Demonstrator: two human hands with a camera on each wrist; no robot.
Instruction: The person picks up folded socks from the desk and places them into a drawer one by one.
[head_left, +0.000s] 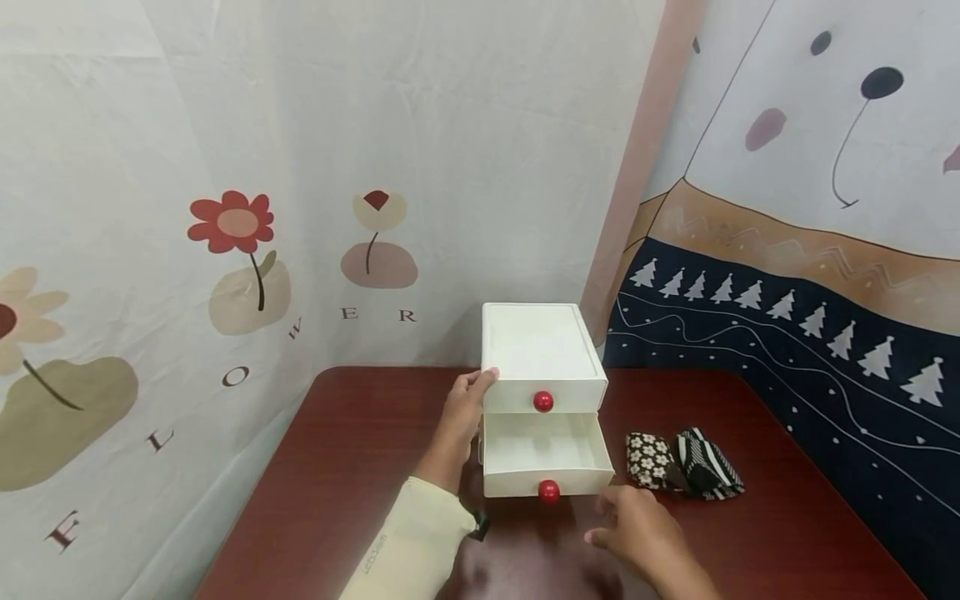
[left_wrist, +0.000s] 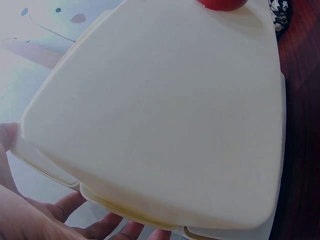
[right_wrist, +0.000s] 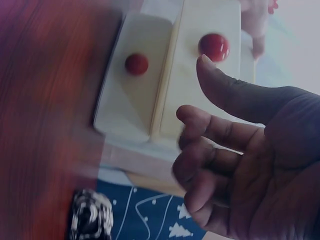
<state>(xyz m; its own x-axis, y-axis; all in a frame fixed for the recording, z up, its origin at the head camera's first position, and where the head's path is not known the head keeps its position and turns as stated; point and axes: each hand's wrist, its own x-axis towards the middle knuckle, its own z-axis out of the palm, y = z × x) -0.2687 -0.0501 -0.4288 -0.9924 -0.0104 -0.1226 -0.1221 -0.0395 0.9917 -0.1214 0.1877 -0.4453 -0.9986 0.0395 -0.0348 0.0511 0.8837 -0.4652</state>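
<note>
My right hand [head_left: 637, 527], fingers loosely bent and holding nothing, hangs beside the near right corner of the pulled-out lower drawer [head_left: 512, 485]; my left hand [head_left: 457, 418] grips the left edge of the white cabinet [head_left: 536, 343], thumb at its top corner. Floral [head_left: 649, 460] and striped bundles [head_left: 708, 468] lie to the drawer's right. The cabinet stands beyond my right fingers, before a flower-printed hanging [head_left: 487, 150].

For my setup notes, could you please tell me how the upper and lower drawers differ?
The lower drawer is pulled out, while the upper drawer is closed. The lower drawer's inside is in view, whereas the upper drawer's inside is hidden. Both are white, each with a round red knob.
</note>
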